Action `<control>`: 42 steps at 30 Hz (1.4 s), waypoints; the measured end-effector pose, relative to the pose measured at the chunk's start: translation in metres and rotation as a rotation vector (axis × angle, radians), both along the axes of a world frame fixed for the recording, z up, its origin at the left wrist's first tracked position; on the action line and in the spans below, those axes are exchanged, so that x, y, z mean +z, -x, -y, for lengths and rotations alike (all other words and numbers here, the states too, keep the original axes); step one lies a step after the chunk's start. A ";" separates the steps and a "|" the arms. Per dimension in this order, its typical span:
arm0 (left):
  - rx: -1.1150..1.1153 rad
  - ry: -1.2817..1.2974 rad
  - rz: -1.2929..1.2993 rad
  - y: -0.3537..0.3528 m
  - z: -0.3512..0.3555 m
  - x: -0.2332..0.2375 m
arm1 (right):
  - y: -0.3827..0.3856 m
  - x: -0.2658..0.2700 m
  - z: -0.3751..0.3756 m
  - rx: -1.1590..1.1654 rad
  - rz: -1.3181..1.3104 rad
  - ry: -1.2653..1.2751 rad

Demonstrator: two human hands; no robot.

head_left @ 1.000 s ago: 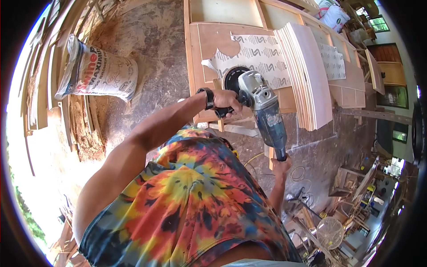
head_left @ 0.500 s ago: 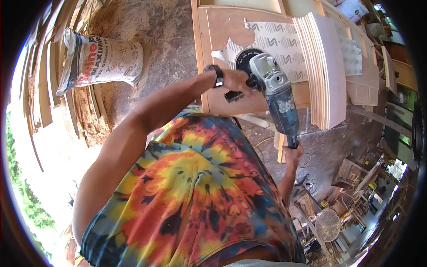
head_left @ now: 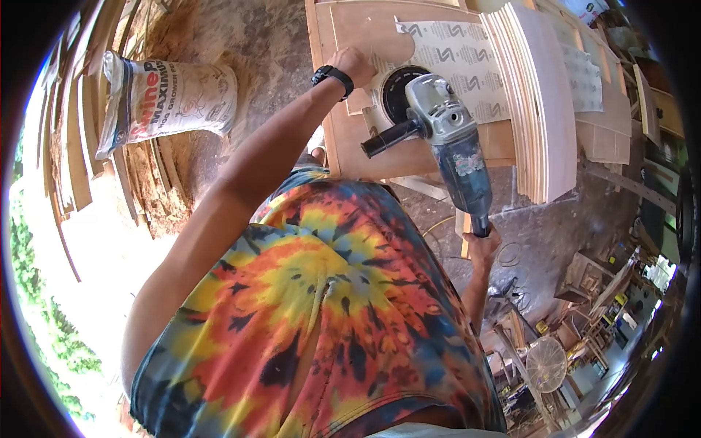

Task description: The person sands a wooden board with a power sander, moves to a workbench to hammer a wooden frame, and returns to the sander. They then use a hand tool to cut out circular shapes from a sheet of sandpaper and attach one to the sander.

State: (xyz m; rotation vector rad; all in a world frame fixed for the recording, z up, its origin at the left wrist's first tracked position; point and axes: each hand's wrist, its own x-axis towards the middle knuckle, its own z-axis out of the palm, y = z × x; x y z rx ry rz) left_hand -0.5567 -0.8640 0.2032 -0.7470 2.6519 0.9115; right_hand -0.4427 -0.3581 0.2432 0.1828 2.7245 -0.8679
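Observation:
My right hand [head_left: 482, 247] is closed round the rear handle of a large blue and silver angle grinder [head_left: 464, 171]. The tool rests over the wooden work surface [head_left: 427, 157], its round black disc [head_left: 398, 91] facing the sheet with printed logos [head_left: 460, 62]. Its black side handle [head_left: 391, 139] sticks out to the left, free of any hand. My left hand [head_left: 354, 67], wearing a black watch [head_left: 334, 79], is closed beside the disc, near the left edge of the surface. Whatever its fingers hold, if anything, is hidden.
A thick stack of curved plywood [head_left: 537, 102] stands on the right of the surface. On the floor at left lies a printed feed sack [head_left: 179, 98] near long wood strips [head_left: 80, 139] and sawdust. A round fan [head_left: 544, 365] and piled wood are at lower right.
My left hand has let go of the side handle and moved up and left past the disc. The grinder has shifted slightly, still in my right hand.

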 end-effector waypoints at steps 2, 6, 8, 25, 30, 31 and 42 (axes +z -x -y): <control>-0.032 0.025 0.034 0.006 -0.004 -0.001 | 0.003 0.000 -0.004 0.016 0.000 -0.008; -0.073 0.100 -0.038 0.008 -0.003 -0.015 | 0.003 -0.001 -0.001 0.048 -0.025 -0.014; -0.032 0.056 -0.087 0.003 -0.001 -0.014 | -0.001 0.004 0.003 -0.025 0.004 0.066; -0.059 0.253 -0.373 0.060 0.017 -0.031 | -0.006 0.016 0.045 -0.156 -0.041 0.124; -0.127 0.238 -0.393 0.052 0.017 -0.025 | -0.025 -0.002 0.031 -0.086 -0.084 0.046; -0.116 0.231 -0.378 0.050 0.015 -0.022 | -0.027 -0.002 0.028 -0.096 -0.046 0.047; -0.104 0.206 -0.302 0.021 0.009 -0.015 | -0.027 0.004 0.026 -0.079 -0.034 0.061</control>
